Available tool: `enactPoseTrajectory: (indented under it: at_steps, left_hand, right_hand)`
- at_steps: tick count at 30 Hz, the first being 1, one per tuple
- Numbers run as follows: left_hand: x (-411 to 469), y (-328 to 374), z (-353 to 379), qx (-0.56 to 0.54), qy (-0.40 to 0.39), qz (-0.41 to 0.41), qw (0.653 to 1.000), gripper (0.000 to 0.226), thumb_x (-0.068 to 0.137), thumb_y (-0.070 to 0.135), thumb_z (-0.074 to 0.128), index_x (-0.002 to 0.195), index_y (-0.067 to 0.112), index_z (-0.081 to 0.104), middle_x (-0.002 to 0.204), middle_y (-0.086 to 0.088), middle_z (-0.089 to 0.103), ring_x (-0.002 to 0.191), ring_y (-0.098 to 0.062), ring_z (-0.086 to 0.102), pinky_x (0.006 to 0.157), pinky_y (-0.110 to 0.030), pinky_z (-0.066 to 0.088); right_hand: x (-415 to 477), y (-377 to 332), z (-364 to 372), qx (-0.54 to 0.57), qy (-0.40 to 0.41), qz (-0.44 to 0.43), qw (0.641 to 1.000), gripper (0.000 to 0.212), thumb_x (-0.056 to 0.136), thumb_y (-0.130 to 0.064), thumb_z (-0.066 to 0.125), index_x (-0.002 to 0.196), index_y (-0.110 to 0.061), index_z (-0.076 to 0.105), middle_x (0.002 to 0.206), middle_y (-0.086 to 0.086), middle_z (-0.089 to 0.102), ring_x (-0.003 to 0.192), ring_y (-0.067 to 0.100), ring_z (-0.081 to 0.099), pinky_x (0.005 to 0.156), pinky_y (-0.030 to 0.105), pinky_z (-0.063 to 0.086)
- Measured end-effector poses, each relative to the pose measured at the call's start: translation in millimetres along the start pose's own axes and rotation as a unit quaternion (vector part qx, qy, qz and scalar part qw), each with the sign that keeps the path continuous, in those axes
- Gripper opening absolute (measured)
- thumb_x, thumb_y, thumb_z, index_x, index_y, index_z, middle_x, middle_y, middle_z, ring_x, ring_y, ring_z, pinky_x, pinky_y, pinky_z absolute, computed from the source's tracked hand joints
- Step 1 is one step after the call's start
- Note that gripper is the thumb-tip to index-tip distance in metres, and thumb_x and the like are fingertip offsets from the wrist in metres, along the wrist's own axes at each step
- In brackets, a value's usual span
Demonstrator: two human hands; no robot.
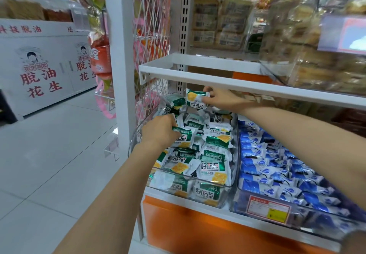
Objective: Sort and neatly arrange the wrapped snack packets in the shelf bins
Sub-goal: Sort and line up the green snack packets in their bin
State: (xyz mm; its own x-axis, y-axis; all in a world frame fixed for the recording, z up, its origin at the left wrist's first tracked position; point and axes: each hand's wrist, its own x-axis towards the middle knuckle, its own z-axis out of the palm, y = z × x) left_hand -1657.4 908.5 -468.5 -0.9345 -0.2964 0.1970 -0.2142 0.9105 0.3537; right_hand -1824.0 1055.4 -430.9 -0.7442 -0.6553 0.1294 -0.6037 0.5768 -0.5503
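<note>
Green-and-white packets (215,166) fill the clear left bin (236,154), heaped at all angles, not yet in rows. Right hand (221,100) is at the bin's 12 o'clock, just under the white shelf edge (217,79). Its thumb and fingers pinch one lifted packet (196,100) clear of the heap, likely to re-lay it at the back. Left hand (158,131) is at 9 o'clock, fingers curled over another packet (183,137) lying on the pile, probably steadying it or about to pull it. At 3 o'clock, touching, a second clear bin (316,221) holds blue packets (257,150), lying tidier. No blue seen among the green. An upper bin (277,75) at 1 o'clock holds pale pastries, blurred.
</note>
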Motion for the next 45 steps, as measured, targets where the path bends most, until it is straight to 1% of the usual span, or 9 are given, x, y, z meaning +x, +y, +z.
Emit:
enactPoseTrajectory:
  at_steps: [7,10,15,18,23,30,35,39,45]
  left_hand:
    - [1,-4,0,-0.019,0.008,-0.007,1.0,0.032,0.086,0.03,0.065,0.113,0.013,0.059,0.112,-0.007,0.063,0.098,-0.028,0.058,0.07,-0.029,0.041]
    - [1,-5,-1,-0.027,0.014,-0.012,0.999,0.032,0.087,0.031,0.064,0.112,0.013,0.06,0.112,-0.007,0.063,0.097,-0.027,0.058,0.068,-0.028,0.039]
    - [0,-5,-4,-0.022,0.018,-0.015,0.999,0.032,0.086,0.035,0.065,0.109,0.012,0.061,0.106,-0.007,0.065,0.088,-0.026,0.056,0.067,-0.027,0.038]
    - [0,-4,-5,-0.026,0.018,-0.022,0.999,0.031,0.086,0.034,0.065,0.105,0.01,0.062,0.1,-0.008,0.065,0.081,-0.025,0.053,0.066,-0.027,0.038]
    - [-2,-3,-6,-0.03,0.017,-0.028,0.999,0.032,0.086,0.035,0.066,0.105,0.01,0.062,0.101,-0.008,0.065,0.085,-0.025,0.054,0.067,-0.028,0.039]
    - [0,-2,-6,-0.035,0.024,-0.026,0.999,0.033,0.086,0.034,0.065,0.112,0.014,0.059,0.107,-0.007,0.065,0.095,-0.026,0.058,0.068,-0.028,0.039]
    - [4,4,-5,-0.055,0.063,-0.043,0.996,0.037,0.086,0.037,0.064,0.117,0.016,0.058,0.111,-0.006,0.063,0.1,-0.026,0.059,0.069,-0.028,0.039]
    - [7,12,-5,-0.077,0.115,-0.055,0.989,0.038,0.086,0.037,0.064,0.117,0.015,0.058,0.108,-0.007,0.064,0.1,-0.027,0.059,0.069,-0.029,0.038]
    - [10,9,-3,-0.088,0.131,-0.077,0.985,0.037,0.086,0.038,0.064,0.115,0.016,0.059,0.109,-0.007,0.065,0.1,-0.027,0.059,0.069,-0.028,0.037]
  right_hand:
    - [3,-7,8,0.068,0.032,-0.027,0.997,0.026,0.095,-0.027,0.054,0.106,-0.003,0.052,0.076,0.005,0.053,0.061,0.008,0.051,0.057,0.017,0.041]
    - [-1,-4,-1,-0.029,0.092,-0.05,0.994,0.028,0.093,-0.033,0.056,0.112,-0.013,0.049,0.079,-0.005,0.051,0.062,0.003,0.049,0.053,0.011,0.04]
    - [-4,2,2,-0.254,0.005,-0.053,0.966,0.016,0.089,-0.018,0.057,0.1,-0.023,0.046,0.084,-0.008,0.051,0.068,0.013,0.047,0.053,0.021,0.031]
    - [-6,-5,9,-0.272,-0.035,-0.085,0.958,0.042,0.085,-0.037,0.064,0.121,-0.026,0.046,0.109,-0.011,0.053,0.078,0.005,0.051,0.057,0.018,0.031]
    - [-2,-5,26,-0.391,-0.104,-0.072,0.912,0.096,0.062,-0.07,0.066,0.139,-0.024,0.033,0.131,0.0,0.047,0.108,0.02,0.051,0.085,0.031,0.042]
    - [2,-6,18,-0.175,-0.071,-0.011,0.982,0.057,0.08,-0.034,0.071,0.13,-0.027,0.045,0.136,-0.001,0.049,0.12,0.018,0.048,0.098,0.034,0.04]
    - [2,2,10,-0.247,-0.025,-0.01,0.969,0.025,0.088,-0.026,0.06,0.11,-0.023,0.049,0.091,0.0,0.058,0.076,0.015,0.052,0.06,0.028,0.037]
    - [11,1,16,-0.173,0.08,-0.043,0.981,0.02,0.082,-0.005,0.061,0.088,-0.016,0.046,0.079,-0.004,0.047,0.067,0.013,0.04,0.054,0.023,0.029]
    - [11,7,11,-0.266,-0.038,-0.069,0.961,0.02,0.072,0.001,0.052,0.083,-0.015,0.054,0.095,-0.001,0.053,0.088,0.017,0.046,0.071,0.03,0.032]
